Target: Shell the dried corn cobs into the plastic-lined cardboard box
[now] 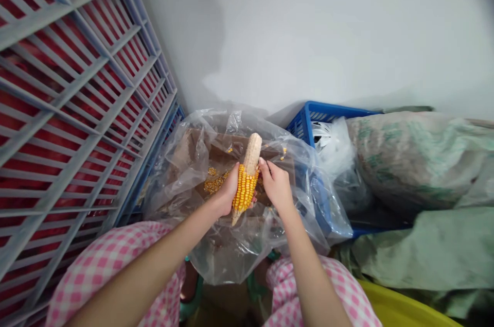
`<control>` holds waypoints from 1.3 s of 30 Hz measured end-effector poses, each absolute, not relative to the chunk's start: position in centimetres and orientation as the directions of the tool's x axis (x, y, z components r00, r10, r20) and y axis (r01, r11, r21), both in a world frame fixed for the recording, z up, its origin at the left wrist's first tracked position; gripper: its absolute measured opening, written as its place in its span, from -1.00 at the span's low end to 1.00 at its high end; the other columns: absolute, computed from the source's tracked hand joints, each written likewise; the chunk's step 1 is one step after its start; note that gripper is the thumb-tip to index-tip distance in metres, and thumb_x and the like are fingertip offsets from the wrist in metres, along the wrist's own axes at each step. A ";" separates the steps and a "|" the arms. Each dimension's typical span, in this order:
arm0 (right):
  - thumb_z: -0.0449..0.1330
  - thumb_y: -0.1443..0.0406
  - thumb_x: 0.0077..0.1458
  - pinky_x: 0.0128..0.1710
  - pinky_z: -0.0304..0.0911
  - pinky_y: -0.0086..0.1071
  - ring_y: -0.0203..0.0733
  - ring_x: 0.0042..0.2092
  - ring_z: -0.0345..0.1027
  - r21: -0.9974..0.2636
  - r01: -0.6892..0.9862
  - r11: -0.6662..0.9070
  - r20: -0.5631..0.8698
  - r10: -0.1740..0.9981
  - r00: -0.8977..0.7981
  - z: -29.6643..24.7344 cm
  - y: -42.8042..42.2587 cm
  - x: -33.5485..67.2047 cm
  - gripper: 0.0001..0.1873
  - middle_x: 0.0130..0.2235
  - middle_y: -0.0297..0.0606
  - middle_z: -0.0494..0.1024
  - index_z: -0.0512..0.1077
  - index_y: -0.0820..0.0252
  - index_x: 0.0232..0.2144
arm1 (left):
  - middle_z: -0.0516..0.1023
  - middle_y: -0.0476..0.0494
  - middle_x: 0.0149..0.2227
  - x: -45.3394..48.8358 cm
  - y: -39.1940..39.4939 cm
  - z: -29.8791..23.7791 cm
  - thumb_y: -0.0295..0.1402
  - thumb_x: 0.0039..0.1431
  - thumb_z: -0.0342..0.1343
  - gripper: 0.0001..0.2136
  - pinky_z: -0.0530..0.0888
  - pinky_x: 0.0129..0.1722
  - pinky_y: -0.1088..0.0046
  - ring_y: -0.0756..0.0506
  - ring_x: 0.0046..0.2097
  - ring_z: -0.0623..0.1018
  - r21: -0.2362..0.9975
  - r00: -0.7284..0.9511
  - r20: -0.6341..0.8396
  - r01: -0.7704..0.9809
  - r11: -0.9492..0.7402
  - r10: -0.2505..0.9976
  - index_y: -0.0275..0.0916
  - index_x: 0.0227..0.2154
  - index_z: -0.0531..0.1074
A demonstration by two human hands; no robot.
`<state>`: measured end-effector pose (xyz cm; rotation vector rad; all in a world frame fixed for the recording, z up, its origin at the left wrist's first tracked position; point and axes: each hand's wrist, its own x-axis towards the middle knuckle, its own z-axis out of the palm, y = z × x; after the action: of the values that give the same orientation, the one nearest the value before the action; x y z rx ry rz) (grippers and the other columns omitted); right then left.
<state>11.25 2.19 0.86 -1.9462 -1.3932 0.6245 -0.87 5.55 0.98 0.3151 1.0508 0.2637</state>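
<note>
My left hand (227, 194) is wrapped around the lower part of a corn cob (247, 177), held upright over a cardboard box. The cob's top half is bare and pale, while its lower half still carries yellow kernels. My right hand (276, 183) presses against the cob's right side, thumb on the kernels where they meet the bare part. Loose yellow kernels (214, 183) lie in the box (193, 147), which is lined with a clear plastic bag (231, 250). My knees in pink checked fabric show at the bottom.
A grey metal grille (77, 110) with red behind it stands on the left. A blue plastic crate (309, 118) sits right of the box, with full woven sacks (417, 162) beside it and a yellow tub rim (397, 309) at the lower right. A white wall is behind.
</note>
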 end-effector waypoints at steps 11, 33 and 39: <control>-0.13 0.09 0.08 -0.51 0.14 -0.43 -0.31 -0.56 0.22 -0.917 0.324 -0.233 -0.092 0.914 0.395 1.9 1.7 11.9 -0.57 -0.52 -0.36 0.42 0.37 0.13 -0.13 | 0.46 -0.14 -0.64 -1.3 7.2 2.1 0.20 -0.10 -0.23 -0.34 0.39 -0.67 0.46 -0.05 -0.65 0.45 0.526 0.488 -0.687 -0.178 0.832 0.539 -0.33 -0.30 0.41; 0.06 0.13 -0.01 -0.59 -0.06 -0.50 -0.42 -0.60 0.04 -0.904 0.268 -0.333 -0.342 0.940 0.015 3.5 0.7 14.2 -0.71 -0.64 -0.41 0.29 0.42 0.23 -0.52 | 0.44 -0.13 -0.68 -1.1 7.3 1.2 -0.04 0.11 -0.31 -0.49 0.35 -0.71 0.47 -0.07 -0.67 0.44 0.595 0.399 -0.706 -0.112 0.796 0.585 -0.36 -0.34 0.41; 0.10 0.09 -0.05 -0.63 -0.21 -0.50 -0.48 -0.63 -0.18 -0.913 0.114 -0.392 -0.394 0.919 0.007 4.7 0.6 13.8 -0.69 -0.68 -0.48 0.10 0.38 0.25 -0.54 | 0.45 -0.17 -0.65 -1.3 7.4 1.5 -0.04 0.09 -0.30 -0.51 0.37 -0.68 0.43 -0.09 -0.64 0.46 0.501 0.466 -0.722 -0.160 0.851 0.512 -0.35 -0.42 0.39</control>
<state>13.75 0.59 4.66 -1.5848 -1.0864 1.4599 -1.29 7.36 1.49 0.3914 1.0081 0.4261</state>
